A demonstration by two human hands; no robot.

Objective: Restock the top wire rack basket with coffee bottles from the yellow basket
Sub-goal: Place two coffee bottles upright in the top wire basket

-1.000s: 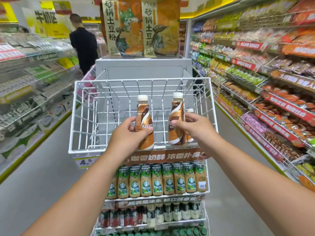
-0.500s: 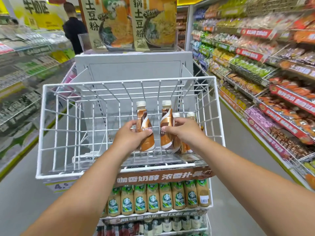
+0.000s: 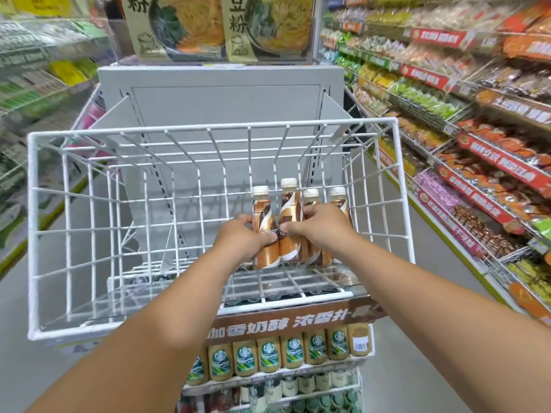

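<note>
Hands point(image 3: 277, 234) gripping bottles point(image 3: 278, 231) upright, basket's point(image 3: 208, 131) right side

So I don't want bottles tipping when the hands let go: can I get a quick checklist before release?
1. Left hand grips the left bottle: ok.
2. Right hand grips the second bottle: ok.
3. Both held bottles upright: ok.
4. Bottle bases down on the wire basket floor: cannot tell.
5. Two placed bottles upright at right: ok.
6. Free floor space left of the row: ok.
</note>
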